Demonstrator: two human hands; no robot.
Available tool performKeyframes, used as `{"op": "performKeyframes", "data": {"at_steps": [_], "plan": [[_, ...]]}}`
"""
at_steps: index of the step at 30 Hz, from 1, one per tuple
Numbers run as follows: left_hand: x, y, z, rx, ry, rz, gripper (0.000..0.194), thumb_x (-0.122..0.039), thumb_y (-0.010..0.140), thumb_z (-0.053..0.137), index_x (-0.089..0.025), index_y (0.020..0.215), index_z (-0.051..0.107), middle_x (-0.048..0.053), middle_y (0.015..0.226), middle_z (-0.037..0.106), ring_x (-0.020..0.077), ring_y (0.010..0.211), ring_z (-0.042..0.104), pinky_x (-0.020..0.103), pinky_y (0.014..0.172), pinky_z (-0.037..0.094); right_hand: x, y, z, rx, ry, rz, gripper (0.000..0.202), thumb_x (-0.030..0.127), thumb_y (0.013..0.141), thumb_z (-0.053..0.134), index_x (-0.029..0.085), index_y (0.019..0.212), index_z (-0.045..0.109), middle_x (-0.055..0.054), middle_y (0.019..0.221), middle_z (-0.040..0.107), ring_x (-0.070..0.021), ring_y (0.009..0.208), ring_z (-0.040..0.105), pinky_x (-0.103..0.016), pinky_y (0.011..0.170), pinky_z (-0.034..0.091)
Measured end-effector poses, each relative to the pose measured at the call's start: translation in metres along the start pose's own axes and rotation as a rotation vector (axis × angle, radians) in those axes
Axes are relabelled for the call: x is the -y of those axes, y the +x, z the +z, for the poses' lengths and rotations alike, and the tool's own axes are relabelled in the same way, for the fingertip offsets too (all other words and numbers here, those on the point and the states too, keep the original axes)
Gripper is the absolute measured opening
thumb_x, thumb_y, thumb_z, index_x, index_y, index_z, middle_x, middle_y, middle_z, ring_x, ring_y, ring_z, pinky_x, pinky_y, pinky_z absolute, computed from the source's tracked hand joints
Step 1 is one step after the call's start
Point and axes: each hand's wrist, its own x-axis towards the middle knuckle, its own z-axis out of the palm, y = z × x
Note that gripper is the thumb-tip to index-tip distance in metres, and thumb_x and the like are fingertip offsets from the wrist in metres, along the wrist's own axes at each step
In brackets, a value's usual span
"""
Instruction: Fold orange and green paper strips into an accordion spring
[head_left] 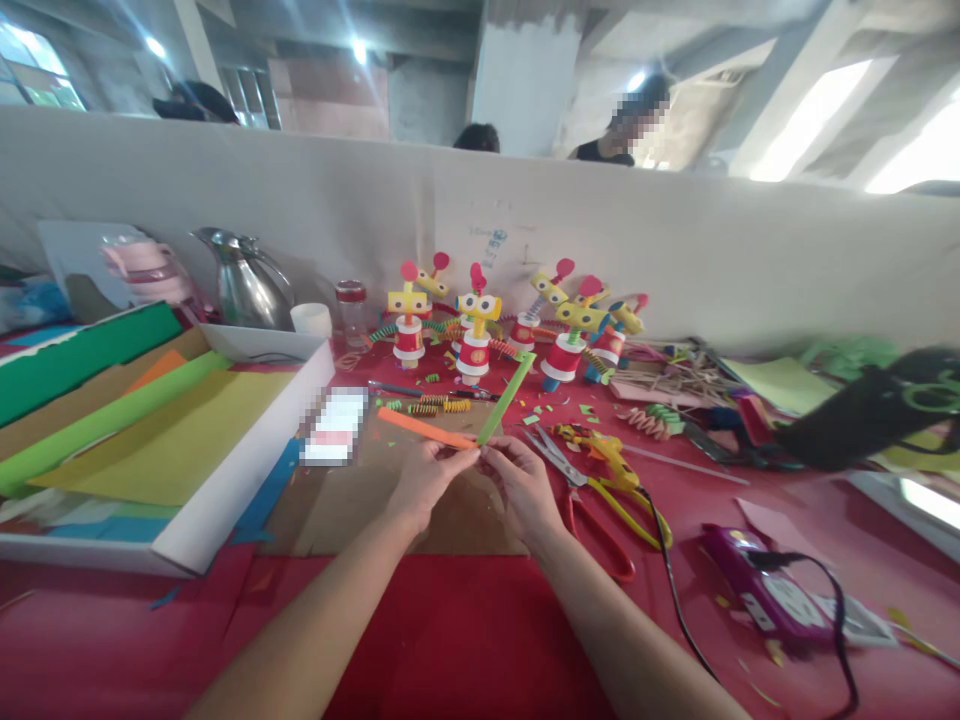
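Observation:
An orange paper strip (420, 428) and a green paper strip (508, 396) meet at an angle between my fingertips. My left hand (431, 475) pinches the orange strip near that joint, its free end pointing left. Close beside it, my right hand (521, 485) is closed on the same corner, where the green strip rises up and to the right. Fingers partly hide how the strips overlap. Both hands are above a brown cardboard sheet (322, 515). Behind them lie folded paper springs (427, 404). Several paper-cup figures (474, 350) with yellow heads stand farther back.
A white box (225, 470) of coloured paper is at left, near a phone (337, 425) and steel jug (244, 280). Scissors (577, 485), a yellow glue gun (619, 465) and a purple power strip (780, 590) with cords lie at right. People are beyond the partition (337, 200).

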Motion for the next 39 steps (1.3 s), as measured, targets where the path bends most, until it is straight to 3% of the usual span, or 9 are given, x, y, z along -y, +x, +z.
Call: {"op": "performKeyframes", "data": {"at_steps": [8, 15, 25, 32, 39], "plan": [[0.006, 0.008, -0.010, -0.075, -0.039, -0.026, 0.019, -0.023, 0.059, 0.076, -0.016, 0.076, 0.075, 0.004, 0.065, 0.069, 0.0157, 0.062, 0.060, 0.028, 0.066, 0.046, -0.005, -0.002, 0.002, 0.041, -0.001, 0.073, 0.015, 0.027, 0.067, 0.076, 0.018, 0.075, 0.068, 0.001, 0.069, 0.068, -0.0113, 0.063, 0.060, -0.024, 0.064, 0.046], [-0.001, 0.009, -0.012, -0.113, -0.030, -0.099, 0.023, -0.023, 0.052, 0.080, -0.015, 0.072, 0.073, 0.004, 0.065, 0.069, 0.0163, 0.064, 0.061, 0.030, 0.070, 0.046, -0.003, -0.002, 0.002, 0.052, 0.030, 0.101, 0.014, 0.024, 0.065, 0.077, 0.017, 0.073, 0.067, 0.001, 0.069, 0.067, -0.0102, 0.061, 0.060, -0.023, 0.064, 0.047], [-0.005, 0.010, -0.013, -0.089, -0.008, -0.086, 0.025, -0.023, 0.050, 0.082, -0.014, 0.072, 0.073, 0.004, 0.066, 0.069, 0.0145, 0.062, 0.059, 0.029, 0.067, 0.045, 0.000, -0.003, 0.003, 0.044, 0.106, 0.119, 0.017, 0.023, 0.060, 0.078, 0.017, 0.070, 0.065, 0.002, 0.071, 0.066, -0.0098, 0.062, 0.061, -0.023, 0.063, 0.049], [-0.006, 0.010, -0.012, -0.039, -0.135, -0.119, 0.026, -0.021, 0.051, 0.083, -0.012, 0.074, 0.074, 0.005, 0.068, 0.071, 0.0143, 0.064, 0.062, 0.029, 0.070, 0.047, 0.003, -0.002, 0.002, 0.024, 0.160, 0.155, 0.019, 0.022, 0.058, 0.079, 0.018, 0.068, 0.064, 0.002, 0.067, 0.065, -0.0089, 0.060, 0.060, -0.021, 0.062, 0.049], [-0.003, 0.008, -0.009, -0.004, -0.154, -0.105, 0.025, -0.021, 0.056, 0.082, -0.014, 0.078, 0.074, 0.004, 0.073, 0.071, 0.0124, 0.067, 0.062, 0.025, 0.070, 0.047, 0.000, -0.002, 0.004, -0.013, 0.142, 0.072, 0.015, 0.021, 0.061, 0.077, 0.019, 0.069, 0.064, 0.003, 0.067, 0.064, -0.0091, 0.059, 0.059, -0.023, 0.064, 0.049]]}}
